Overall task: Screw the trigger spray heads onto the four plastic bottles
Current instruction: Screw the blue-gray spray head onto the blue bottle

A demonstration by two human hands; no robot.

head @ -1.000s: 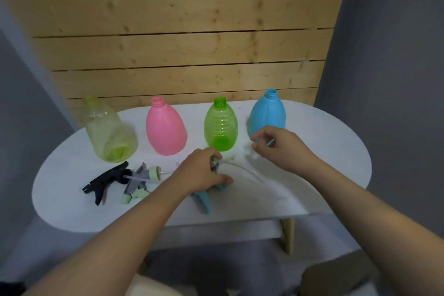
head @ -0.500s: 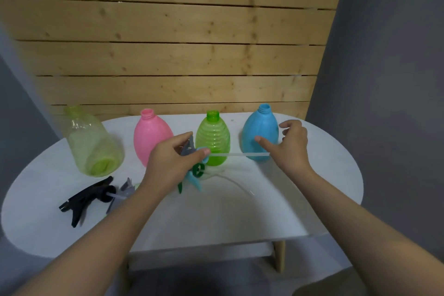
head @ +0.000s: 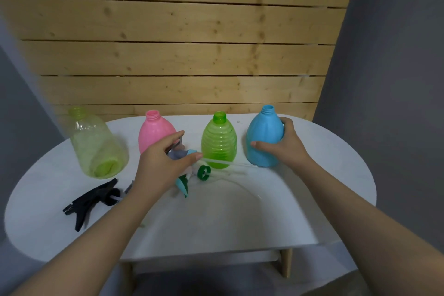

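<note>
Four open bottles stand on our worktop [head: 240, 218]. Our left hand [head: 163, 166] grips a spray head [head: 185, 158]; right hand [head: 286, 146] clasps the blue bottle [head: 263, 139], probably light, tippy, best steadied mid-body.

Both bare forearms reach forward from the lower corners. The left hand [head: 160, 168] is curled, thumb and index finger pinched closed around a held part. The right hand [head: 286, 145] is spread wide, thumb pointing left, fingers wrapped round.
</note>
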